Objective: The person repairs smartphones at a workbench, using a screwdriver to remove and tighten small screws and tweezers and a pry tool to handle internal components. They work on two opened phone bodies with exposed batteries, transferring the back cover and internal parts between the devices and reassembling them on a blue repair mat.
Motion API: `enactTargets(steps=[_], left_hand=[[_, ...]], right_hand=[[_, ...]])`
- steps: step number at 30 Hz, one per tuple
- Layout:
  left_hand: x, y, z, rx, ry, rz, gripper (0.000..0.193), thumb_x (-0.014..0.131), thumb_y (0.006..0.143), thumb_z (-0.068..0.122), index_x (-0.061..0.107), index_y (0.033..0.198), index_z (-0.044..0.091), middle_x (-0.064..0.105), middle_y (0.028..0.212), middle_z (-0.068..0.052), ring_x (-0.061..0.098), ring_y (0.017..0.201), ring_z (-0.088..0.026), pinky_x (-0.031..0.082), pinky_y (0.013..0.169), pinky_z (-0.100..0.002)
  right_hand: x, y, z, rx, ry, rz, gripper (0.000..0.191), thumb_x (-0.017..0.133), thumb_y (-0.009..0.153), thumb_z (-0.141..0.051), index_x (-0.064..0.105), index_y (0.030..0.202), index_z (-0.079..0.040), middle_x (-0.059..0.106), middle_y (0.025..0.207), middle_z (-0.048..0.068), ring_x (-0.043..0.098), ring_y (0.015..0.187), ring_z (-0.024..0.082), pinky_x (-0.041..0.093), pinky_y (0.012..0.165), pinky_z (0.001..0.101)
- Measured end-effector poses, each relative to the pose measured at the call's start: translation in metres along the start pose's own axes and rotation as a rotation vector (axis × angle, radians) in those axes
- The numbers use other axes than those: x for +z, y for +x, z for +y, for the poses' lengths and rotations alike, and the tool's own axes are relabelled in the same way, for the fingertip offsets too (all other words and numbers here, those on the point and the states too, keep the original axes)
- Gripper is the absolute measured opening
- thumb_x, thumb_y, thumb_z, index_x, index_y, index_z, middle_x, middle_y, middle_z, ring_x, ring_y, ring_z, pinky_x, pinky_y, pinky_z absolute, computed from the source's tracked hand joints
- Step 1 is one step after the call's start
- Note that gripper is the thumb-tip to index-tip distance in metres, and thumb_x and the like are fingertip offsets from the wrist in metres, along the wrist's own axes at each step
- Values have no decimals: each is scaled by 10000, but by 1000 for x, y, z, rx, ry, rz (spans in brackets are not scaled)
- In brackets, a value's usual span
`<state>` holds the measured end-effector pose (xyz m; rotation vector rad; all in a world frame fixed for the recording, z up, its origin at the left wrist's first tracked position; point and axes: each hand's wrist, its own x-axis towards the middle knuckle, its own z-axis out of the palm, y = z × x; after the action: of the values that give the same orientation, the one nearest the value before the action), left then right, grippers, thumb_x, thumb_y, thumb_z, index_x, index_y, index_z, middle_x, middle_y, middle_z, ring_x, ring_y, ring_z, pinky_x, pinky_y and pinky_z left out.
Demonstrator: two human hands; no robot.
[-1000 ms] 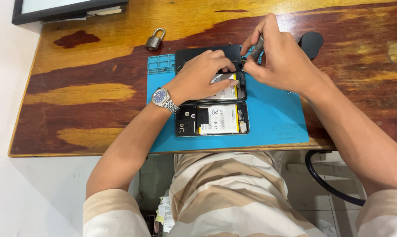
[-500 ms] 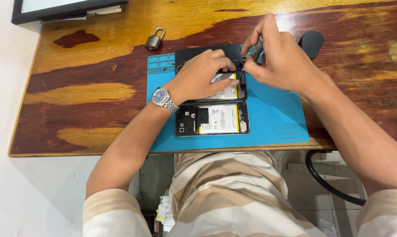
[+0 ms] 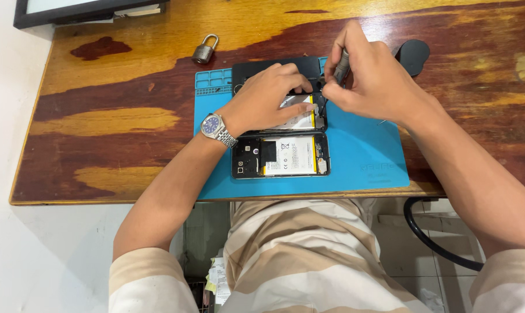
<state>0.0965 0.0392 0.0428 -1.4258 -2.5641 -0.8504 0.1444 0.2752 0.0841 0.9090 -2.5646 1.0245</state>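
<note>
Right now my left hand (image 3: 271, 95) lies flat, fingers curved down, pressing on the upper opened phone (image 3: 300, 113) to keep it steady on the blue work mat (image 3: 361, 156); it grips nothing, it only bears down on the phone's casing. On that wrist sits my silver watch with a blue dial (image 3: 215, 126). My right hand (image 3: 375, 78) is closed around a slim grey screwdriver (image 3: 340, 65), pinched between thumb and fingertips, its tip pointing down at the right end of the same phone; I cannot tell whether the tip actually touches a screw.

Both phones are shells with their backs off, so they act as open trays. The upper one holds a pale battery with a yellow strip along its right edge, mostly hidden under my palm. The lower opened phone (image 3: 281, 155) lies just below it, nearly touching, and its contents show plainly: a white-labelled battery in the middle, a dark board with the camera parts at the left end, and a small board at the right end.

The mat has small moulded compartments (image 3: 215, 81) along its upper left corner; what is in them I cannot make out. A padlock (image 3: 204, 51) stands on the wooden table (image 3: 111, 122) just beyond that corner, and a dark round object (image 3: 413, 56) rests beyond my right hand.
</note>
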Motion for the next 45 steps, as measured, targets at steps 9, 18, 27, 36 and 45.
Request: enactTargets(steps=[9,18,27,36,45], left_hand=[[1,-2,-1,8,-4,17,260,705,971,332,744,1090,104,653,1002,-53,631,965,-267,520,809,-413],[3,-1,-2,24,27,21,218,660,1002,299,742,1067,108,647,1013,-50,626,949,-278,516,799,-421],[3,-1,-2,21,18,22,230,665,994,313,743,1062,108,645,1016,-53,629,962,-276,518,798,-424],[0,-2,0,22,15,25,220,673,997,308,741,1065,111,642,1006,-54,624,956,-281,512,792,-429],[0,-1,0,25,11,24,219,681,998,309,743,1068,111,637,1001,-56,621,943,-280,512,797,-423]], right_hand=[[1,-1,2,-11,11,4,384,709,899,-11,379,1095,5,700,925,148,744,762,211,590,629,312],[3,-2,-3,-9,-122,18,360,729,928,-13,409,1088,22,665,794,149,740,664,263,564,564,347],[0,-2,-11,-65,-347,-3,396,745,882,-83,431,1107,9,698,837,138,671,631,336,492,549,417],[-4,0,-7,-151,-225,1,456,736,815,-98,392,1096,7,725,1175,211,708,865,367,537,684,413],[-5,-2,-7,-118,-232,-3,454,718,817,-121,387,1100,8,728,1184,216,718,950,396,549,742,438]])
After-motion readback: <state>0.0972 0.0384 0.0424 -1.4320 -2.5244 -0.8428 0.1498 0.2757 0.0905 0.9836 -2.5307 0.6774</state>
